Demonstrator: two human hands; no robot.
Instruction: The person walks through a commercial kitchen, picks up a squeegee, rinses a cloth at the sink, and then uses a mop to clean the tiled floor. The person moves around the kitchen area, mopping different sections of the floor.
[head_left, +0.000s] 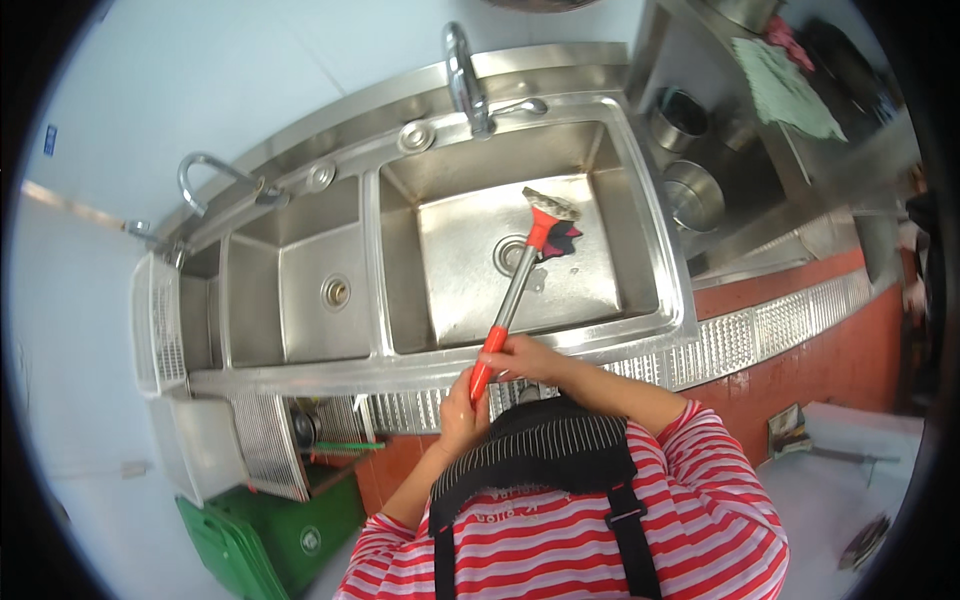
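Both my hands are on the red grip of a long-handled scrubbing tool (516, 292) with a metal shaft and a red head. My left hand (463, 412) is closed round the grip's lower end, near my body. Just above it, my right hand (529, 358) holds the same grip from the right side. The tool reaches over the front rim of the large stainless steel sink basin (465, 217). Its greyish, worn head lies over the basin floor, beyond the drain (513, 256). A dark and pink cloth (561, 240) lies beside the tool's head, partly hidden under it.
A chrome faucet (466, 82) rises behind the large basin. Smaller basins (330, 292) adjoin it on the left, with a white plastic basket (159, 322) at the end. Metal pots (694, 195) stand on the right. A green wheeled bin (300, 532) is at lower left, below a ribbed metal drain cover (712, 349).
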